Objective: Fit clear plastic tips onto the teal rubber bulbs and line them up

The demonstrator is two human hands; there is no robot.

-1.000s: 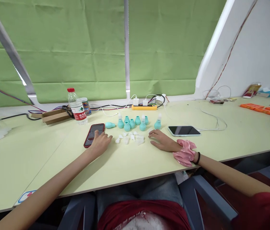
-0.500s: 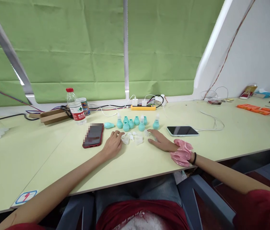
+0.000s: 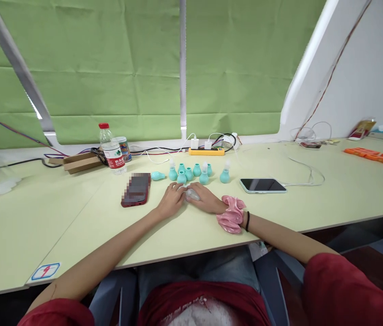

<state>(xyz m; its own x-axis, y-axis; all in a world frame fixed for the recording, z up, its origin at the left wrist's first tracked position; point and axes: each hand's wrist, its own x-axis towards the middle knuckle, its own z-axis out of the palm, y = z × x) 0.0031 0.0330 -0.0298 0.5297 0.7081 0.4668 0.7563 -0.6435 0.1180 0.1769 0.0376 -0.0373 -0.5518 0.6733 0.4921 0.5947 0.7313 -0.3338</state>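
My left hand (image 3: 172,199) rests on the table with its fingers spread loosely against the left side of a small heap of clear plastic pieces (image 3: 192,194). On the other side, my right hand (image 3: 207,198) lies open, its fingers reaching around the same pieces. The hands partly hide the heap, and the fingertips come close together at its far edge. Just beyond stand several turquoise rubber bulbs (image 3: 188,174); a few carry clear tips, including the bulb (image 3: 224,175) at the right. One turquoise bulb (image 3: 157,175) lies on its side.
A red-cased phone (image 3: 136,190) lies left of my hands and a light-cased phone (image 3: 262,185) with a white cable lies right. Behind are a water bottle (image 3: 112,151), a can (image 3: 123,148), a cardboard box (image 3: 84,163) and a yellow power strip (image 3: 206,151). Orange parts (image 3: 368,155) lie far right.
My right hand has moved left toward my left hand. The scattered clear pieces are now drawn together between both hands. The view has shifted slightly.
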